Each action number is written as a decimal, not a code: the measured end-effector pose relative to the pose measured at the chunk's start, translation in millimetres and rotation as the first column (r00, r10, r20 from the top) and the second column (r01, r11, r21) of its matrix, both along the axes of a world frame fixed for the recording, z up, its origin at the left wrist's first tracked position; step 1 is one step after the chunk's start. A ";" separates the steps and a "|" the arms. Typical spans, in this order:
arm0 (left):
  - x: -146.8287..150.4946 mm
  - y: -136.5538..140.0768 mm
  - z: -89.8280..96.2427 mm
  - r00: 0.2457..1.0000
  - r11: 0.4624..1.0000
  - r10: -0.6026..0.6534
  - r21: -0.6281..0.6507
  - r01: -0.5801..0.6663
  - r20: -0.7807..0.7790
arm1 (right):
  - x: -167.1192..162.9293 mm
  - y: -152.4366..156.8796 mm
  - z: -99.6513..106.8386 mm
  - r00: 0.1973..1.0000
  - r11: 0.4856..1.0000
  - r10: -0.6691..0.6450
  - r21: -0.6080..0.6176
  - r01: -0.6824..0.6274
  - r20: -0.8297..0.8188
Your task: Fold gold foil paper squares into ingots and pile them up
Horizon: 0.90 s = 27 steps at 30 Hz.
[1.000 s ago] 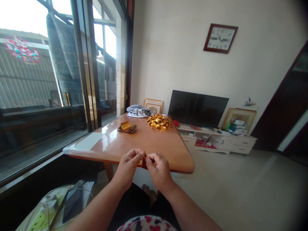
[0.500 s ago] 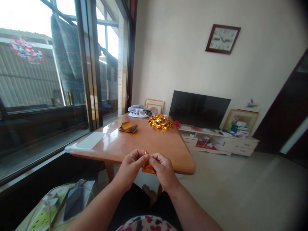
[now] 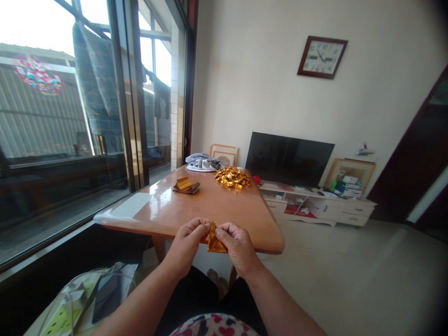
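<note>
Between my two hands is a small piece of gold foil paper (image 3: 216, 243), partly folded, held in front of the table's near edge. My left hand (image 3: 191, 242) pinches its left upper side between thumb and fingers. On the other side, my right hand (image 3: 238, 242) grips it with the thumb pressed on its face. Farther back on the wooden table (image 3: 210, 210) lies a stack of gold paper sheets (image 3: 186, 185). A heap of folded gold foil pieces (image 3: 234, 178) sits to the right of that stack.
Folded cloth (image 3: 203, 162) lies at the table's far end. A white sheet (image 3: 131, 205) covers its left corner, beside the window. A television (image 3: 290, 158) stands on a low white cabinet (image 3: 329, 212). At lower left are a power strip (image 3: 61, 317) and a dark flat device (image 3: 109, 295).
My left thumb has shifted slightly left, away from my right thumb, and more of the foil's upper part shows between them. Both hands still hold the paper.
</note>
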<state>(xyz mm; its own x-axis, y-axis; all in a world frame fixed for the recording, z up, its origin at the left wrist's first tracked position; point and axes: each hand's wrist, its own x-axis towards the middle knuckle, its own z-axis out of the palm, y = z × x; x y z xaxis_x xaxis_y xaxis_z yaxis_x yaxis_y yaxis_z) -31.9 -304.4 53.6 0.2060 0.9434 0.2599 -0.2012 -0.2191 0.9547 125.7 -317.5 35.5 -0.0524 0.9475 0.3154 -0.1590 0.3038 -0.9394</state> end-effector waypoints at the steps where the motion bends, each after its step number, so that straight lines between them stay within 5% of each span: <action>1: -0.7 0.7 0.4 1.000 1.000 -0.011 -0.005 0.011 0.009 | 0.3 -0.3 0.5 1.000 1.000 0.008 -0.014 -0.008 -0.012; 7: -4.4 2.7 3.5 0.997 0.998 -0.064 -0.013 0.064 0.036 | 1.7 -2.8 4.1 0.992 0.993 0.084 -0.078 -0.092 -0.096; 16: -0.4 -2.0 8.1 1.000 1.000 0.003 0.009 -0.003 -0.025 | 4.7 -1.2 5.6 0.974 0.992 -0.099 0.091 0.082 0.202; 27: -0.5 1.0 4.8 0.999 0.999 0.005 0.047 -0.003 -0.032 | 7.9 -1.3 9.7 0.973 0.994 -0.096 0.076 0.082 0.212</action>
